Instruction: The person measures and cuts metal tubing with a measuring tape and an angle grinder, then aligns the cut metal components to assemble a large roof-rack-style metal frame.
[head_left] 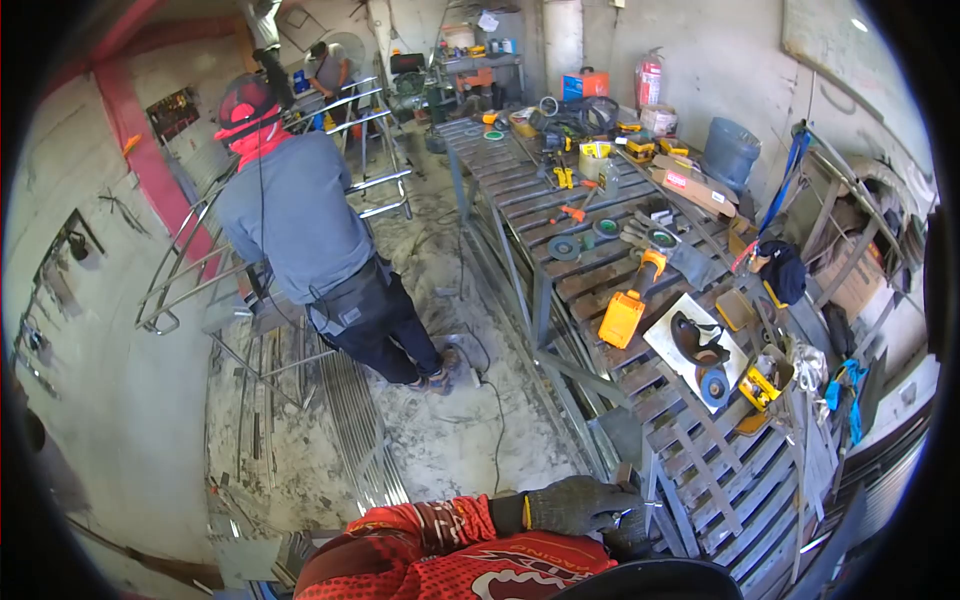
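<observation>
My left hand point(572, 503), in a dark grey knit glove, reaches across my red-sleeved body at the bottom of the view, beside the near edge of the slatted metal workbench point(690, 440). Its fingers curl round something small that I cannot make out. Just below them, my right hand point(627, 532) shows only as a dark gloved shape, mostly hidden, with its fingers unclear. Farther up the bench lie a yellow-orange cordless tool point(623, 315), dark goggles point(697, 340) on a white sheet and a blue-grey disc point(713, 387).
A person point(300, 215) in a grey-blue shirt stands at left beside metal frames; another person point(328, 68) is farther back. A cable point(500, 425) and metal strips point(350, 420) lie on the floor. A blue bucket point(728, 153) and fire extinguisher point(649, 80) stand behind the bench.
</observation>
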